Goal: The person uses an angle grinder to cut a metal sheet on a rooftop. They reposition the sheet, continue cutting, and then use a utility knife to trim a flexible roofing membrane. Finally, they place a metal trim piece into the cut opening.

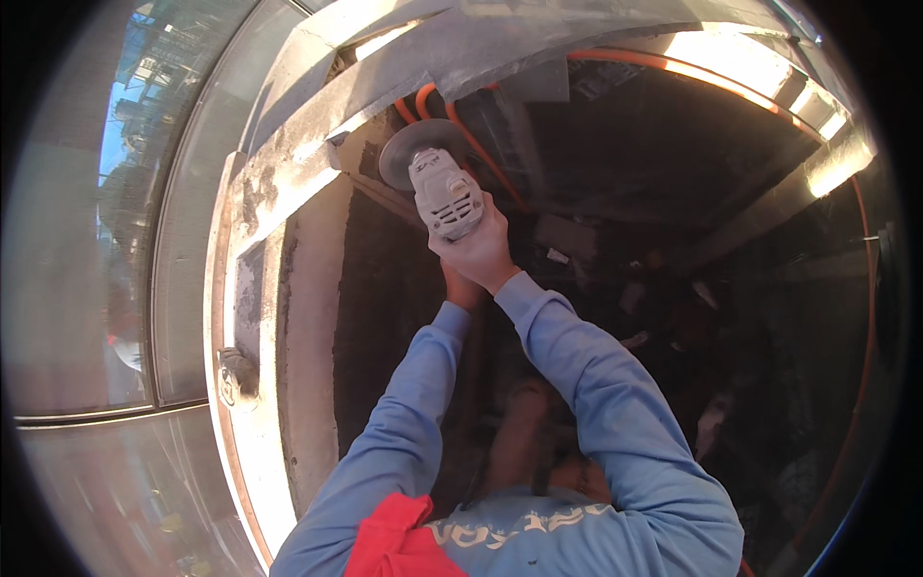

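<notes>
At the frame's upper centre, the angle grinder point(445, 197) is gripped by the right hand point(486, 252); the left hand point(461, 286) is largely hidden below, its grip untellable. The tool's long axis is tilted up-left, its disc point(395, 157) being held near the concrete edge point(293, 188); contact cannot be confirmed.

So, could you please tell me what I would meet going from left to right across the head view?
Reflective panel → dark-grey lump → angle grinder → small pale fragment → thin orange line at the far right.
</notes>
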`<state>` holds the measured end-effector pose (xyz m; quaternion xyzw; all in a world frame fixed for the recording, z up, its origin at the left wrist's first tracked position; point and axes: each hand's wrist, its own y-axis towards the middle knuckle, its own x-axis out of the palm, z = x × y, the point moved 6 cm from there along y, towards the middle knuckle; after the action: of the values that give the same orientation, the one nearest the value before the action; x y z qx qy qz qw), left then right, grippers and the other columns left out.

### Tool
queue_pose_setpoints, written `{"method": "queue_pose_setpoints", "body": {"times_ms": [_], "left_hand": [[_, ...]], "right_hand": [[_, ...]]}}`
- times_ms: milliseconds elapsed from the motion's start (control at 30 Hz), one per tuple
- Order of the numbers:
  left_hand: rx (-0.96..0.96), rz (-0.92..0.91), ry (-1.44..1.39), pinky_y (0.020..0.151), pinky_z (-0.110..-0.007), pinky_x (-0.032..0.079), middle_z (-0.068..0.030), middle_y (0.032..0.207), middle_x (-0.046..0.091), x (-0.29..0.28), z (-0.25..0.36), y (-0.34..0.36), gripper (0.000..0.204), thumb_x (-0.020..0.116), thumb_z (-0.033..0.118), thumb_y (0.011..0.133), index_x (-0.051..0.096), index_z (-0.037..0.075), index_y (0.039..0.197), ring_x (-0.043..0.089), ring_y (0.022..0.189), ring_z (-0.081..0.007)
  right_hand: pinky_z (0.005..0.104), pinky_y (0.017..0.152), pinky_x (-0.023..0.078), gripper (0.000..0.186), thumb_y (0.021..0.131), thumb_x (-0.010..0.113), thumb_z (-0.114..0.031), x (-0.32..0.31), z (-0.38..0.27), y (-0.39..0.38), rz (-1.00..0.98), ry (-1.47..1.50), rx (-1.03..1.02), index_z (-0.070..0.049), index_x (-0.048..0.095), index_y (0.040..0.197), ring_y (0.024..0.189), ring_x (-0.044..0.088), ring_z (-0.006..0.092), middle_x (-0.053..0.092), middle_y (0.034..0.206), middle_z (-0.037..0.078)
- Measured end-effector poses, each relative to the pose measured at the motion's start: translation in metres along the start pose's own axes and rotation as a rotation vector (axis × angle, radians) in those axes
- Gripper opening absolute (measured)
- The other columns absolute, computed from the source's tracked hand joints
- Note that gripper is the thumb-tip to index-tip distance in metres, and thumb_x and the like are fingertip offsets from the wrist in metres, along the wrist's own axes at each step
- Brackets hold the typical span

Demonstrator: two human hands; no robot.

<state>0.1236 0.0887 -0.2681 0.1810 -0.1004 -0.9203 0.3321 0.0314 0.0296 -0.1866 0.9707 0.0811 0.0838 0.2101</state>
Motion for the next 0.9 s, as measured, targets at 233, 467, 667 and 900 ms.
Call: {"method": "queue_pose_setpoints", "body": {"times_ms": [233, 467, 667, 900], "left_hand": [[-0.137, -0.007, 0.182, 0.091, -0.044, 0.053, -0.0199, 0.117, 0.069, -0.004, 0.007, -0.016, 0.050, 0.083, 0.028, 0.084, 0.061, 0.003, 0.122, 0.069, 0.111, -0.0392], [-0.437, -0.001, 0.351, 0.089, -0.053, 0.052, -0.0226, 0.113, 0.067, -0.027, 0.033, -0.045, 0.051, 0.083, 0.035, 0.081, 0.059, 0.004, 0.115, 0.066, 0.108, -0.0453], [-0.480, 0.027, 0.509, 0.088, -0.055, 0.052, -0.0218, 0.120, 0.064, -0.033, 0.034, -0.073, 0.049, 0.078, 0.034, 0.086, 0.057, 0.004, 0.119, 0.064, 0.109, -0.0457], [-0.441, 0.092, 0.608, 0.085, -0.055, 0.053, -0.0198, 0.118, 0.062, -0.012, 0.014, -0.108, 0.035, 0.066, 0.024, 0.095, 0.055, 0.005, 0.122, 0.065, 0.106, -0.0452]], "right_hand": [[0.0362, 0.087, 0.060, 0.059, 0.071, 0.089, -0.012, -0.001, 0.027, -0.006, -0.065, 0.103, 0.141, 0.005, 0.060, 0.119, 0.097, 0.077, 0.0226, 0.076, 0.103, 0.014], [0.0327, 0.092, 0.055, 0.050, 0.080, 0.082, -0.003, 0.000, 0.036, -0.029, -0.084, 0.149, 0.292, 0.004, 0.059, 0.124, 0.103, 0.070, 0.0181, 0.072, 0.114, 0.012], [0.0334, 0.093, 0.054, 0.044, 0.090, 0.078, -0.006, 0.001, 0.024, -0.050, 0.041, 0.178, 0.368, 0.003, 0.056, 0.127, 0.104, 0.068, 0.0183, 0.069, 0.117, 0.012], [0.0365, 0.093, 0.054, 0.045, 0.098, 0.071, -0.017, -0.018, 0.028, -0.067, 0.067, -0.032, 0.398, 0.008, 0.053, 0.131, 0.107, 0.069, 0.0247, 0.069, 0.119, 0.019]]}}
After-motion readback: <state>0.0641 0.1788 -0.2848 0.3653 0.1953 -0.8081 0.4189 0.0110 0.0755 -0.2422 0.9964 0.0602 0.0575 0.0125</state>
